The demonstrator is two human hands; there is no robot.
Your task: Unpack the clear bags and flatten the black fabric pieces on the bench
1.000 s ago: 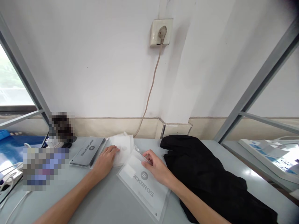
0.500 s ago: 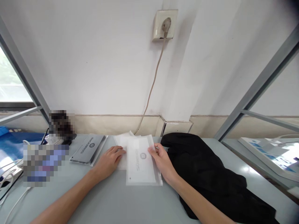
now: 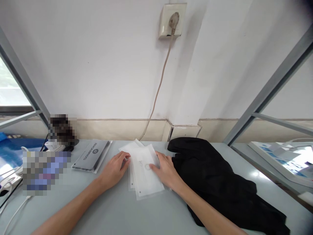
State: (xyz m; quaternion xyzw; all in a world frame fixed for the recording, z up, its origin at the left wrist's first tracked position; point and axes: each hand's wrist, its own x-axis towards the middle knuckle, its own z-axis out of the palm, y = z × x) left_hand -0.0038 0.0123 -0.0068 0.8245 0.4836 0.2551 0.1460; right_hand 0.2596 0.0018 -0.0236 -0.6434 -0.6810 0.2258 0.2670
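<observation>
Several frosted plastic zip bags (image 3: 148, 181) lie overlapping and fanned out on the table in front of me, the top one tilted, with a faint round logo. My right hand (image 3: 167, 168) grips the top bag at its right edge, thumb on the upper face; the other fingers are partly hidden at that edge. My left hand (image 3: 115, 169) rests at the left edge of the bags, fingers loosely bent and thumb apart, holding nothing. A packed bag with a grey front printed ROCKBROS (image 3: 91, 155) lies farther left. Black fabric (image 3: 215, 182) is heaped just right of my right hand.
The grey-blue table (image 3: 117, 215) meets the wall behind. A cable (image 3: 160, 85) hangs from a wall socket (image 3: 172, 21) down behind the table. White cables (image 3: 18, 209) and blurred-out items lie at the left. Grey metal posts (image 3: 271, 78) rise on both sides.
The top bag has turned and shifted slightly toward me, its print now fainter, and another bag's edge shows under it. My right hand has moved a little left over it; the left thumb has spread.
</observation>
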